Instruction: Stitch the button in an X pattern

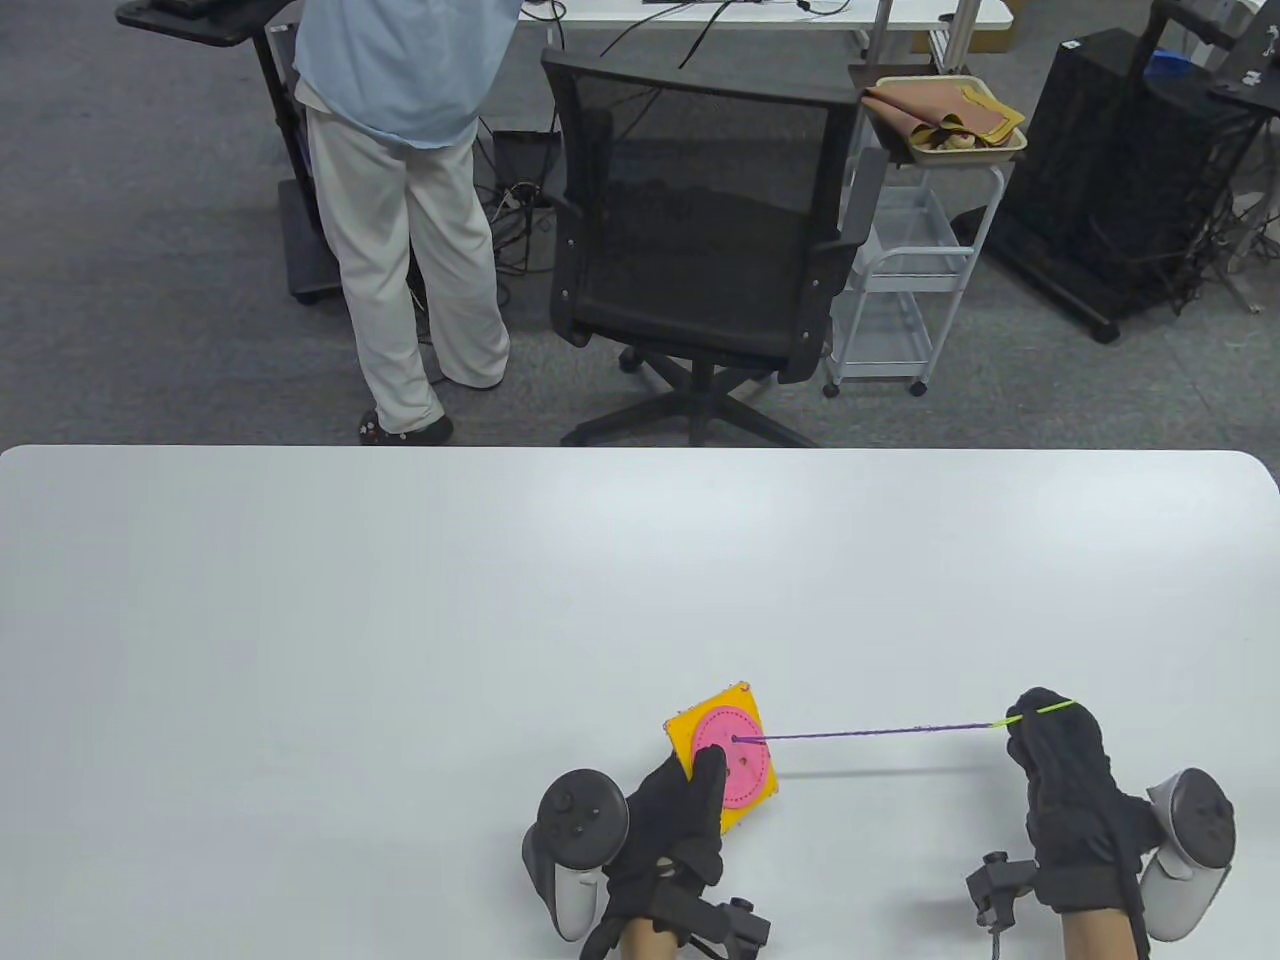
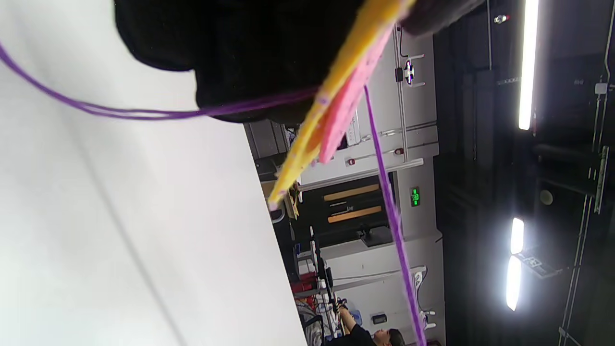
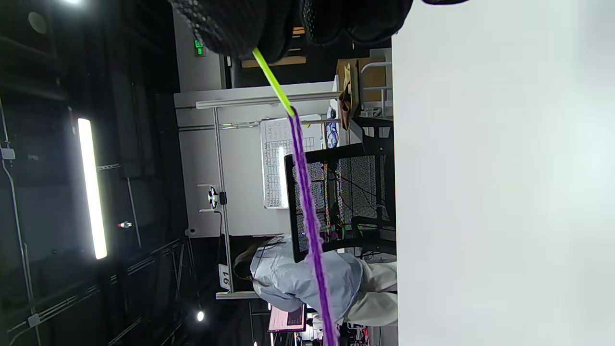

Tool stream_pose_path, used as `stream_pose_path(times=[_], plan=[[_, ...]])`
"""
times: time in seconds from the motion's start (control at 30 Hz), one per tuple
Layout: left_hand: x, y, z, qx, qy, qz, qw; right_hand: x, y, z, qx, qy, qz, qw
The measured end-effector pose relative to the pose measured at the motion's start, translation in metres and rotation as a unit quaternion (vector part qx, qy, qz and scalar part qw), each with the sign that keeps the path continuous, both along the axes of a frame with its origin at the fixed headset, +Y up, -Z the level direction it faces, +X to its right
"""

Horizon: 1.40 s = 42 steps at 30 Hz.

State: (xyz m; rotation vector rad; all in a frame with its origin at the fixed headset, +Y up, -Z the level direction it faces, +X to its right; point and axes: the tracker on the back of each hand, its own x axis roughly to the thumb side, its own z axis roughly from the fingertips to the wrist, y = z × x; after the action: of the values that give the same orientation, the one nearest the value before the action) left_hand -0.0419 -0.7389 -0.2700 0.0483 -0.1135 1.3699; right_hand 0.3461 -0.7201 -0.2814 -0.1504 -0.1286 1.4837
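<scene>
Left hand, black fabric glove, grips the lower-left edge of the yellow square felt pad, index finger laid across its face. Pad sits tilted like a diamond, near the front edge of the white smooth tabletop; left wrist view shows it edge-on, held off the surface. On top of the pad: flat round pink button, dotted ring near its rim, small holes at the centre. Purple fuzzy yarn thread exits the button's centre and runs taut, almost level, long axis left-to-right, rising slightly toward the right. More purple yarn trails slack from under the pad in the left wrist view. Thread ends at a thin lime-green plastic needle, same axis, tip pointing right and slightly away. Right hand, black glove, clenched, pinches the needle mid-shaft, well apart from the pad.
</scene>
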Motion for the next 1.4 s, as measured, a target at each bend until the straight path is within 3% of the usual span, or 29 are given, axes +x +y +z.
stream_pose_path(times=[0.5, 0.83, 1.4], plan=[[-0.022, -0.004, 0.001, 0.000, 0.059, 0.025, 0.998, 0.008, -0.003, 0.001, -0.011, -0.012, -0.035, 0.999], [-0.006, -0.003, -0.001, 0.001, 0.022, -0.004, 1.000, -0.002, -0.001, 0.001, -0.008, -0.026, -0.004, 1.000], [0.022, -0.004, -0.003, 0.004, -0.029, -0.055, 0.998, -0.057, 0.011, 0.006, 0.048, 0.048, 0.120, 0.990]])
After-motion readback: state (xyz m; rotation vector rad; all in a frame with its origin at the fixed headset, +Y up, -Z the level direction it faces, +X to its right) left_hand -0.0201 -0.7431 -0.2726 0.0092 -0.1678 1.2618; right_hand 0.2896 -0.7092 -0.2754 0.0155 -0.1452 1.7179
